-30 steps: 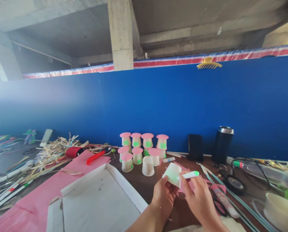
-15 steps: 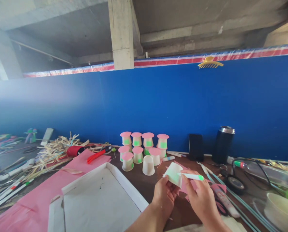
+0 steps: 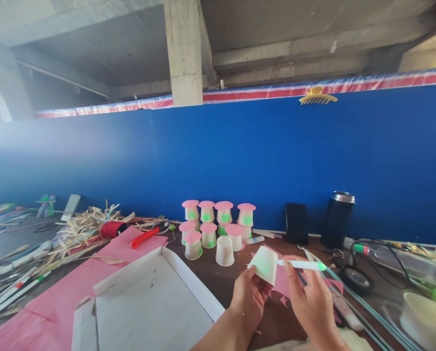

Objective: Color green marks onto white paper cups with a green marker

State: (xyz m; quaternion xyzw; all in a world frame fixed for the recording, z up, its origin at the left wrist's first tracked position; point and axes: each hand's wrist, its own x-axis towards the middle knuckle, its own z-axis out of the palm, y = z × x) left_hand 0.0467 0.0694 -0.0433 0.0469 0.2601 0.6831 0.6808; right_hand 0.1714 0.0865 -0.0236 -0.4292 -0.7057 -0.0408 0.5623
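A white paper cup [image 3: 263, 265] with a pale green patch on its side is tilted in my left hand [image 3: 247, 296], the fingers closed around its lower edge. My right hand [image 3: 310, 295] pinches a white marker with a green end [image 3: 304, 264], its tip pointing left at the cup's right side; whether it touches cannot be told. Ahead of my hands, a plain white paper cup [image 3: 224, 251] stands upside down. Beside and behind it are several cups with pink paper discs on top and green patches, such as the front cup [image 3: 193, 247]; some are stacked.
A white cardboard tray [image 3: 144, 302] lies at left on pink paper [image 3: 57, 297], near a heap of pale strips [image 3: 93, 219]. A black flask [image 3: 337, 219] and black phone-like object [image 3: 296, 223] stand against the blue partition [image 3: 239, 146]. A white bowl [image 3: 424, 314] is at right.
My right hand has moved right with the marker, drawing it back from the cup's face. The left hand and its cup stay nearly in place. A blurred shape now shows at the far left edge.
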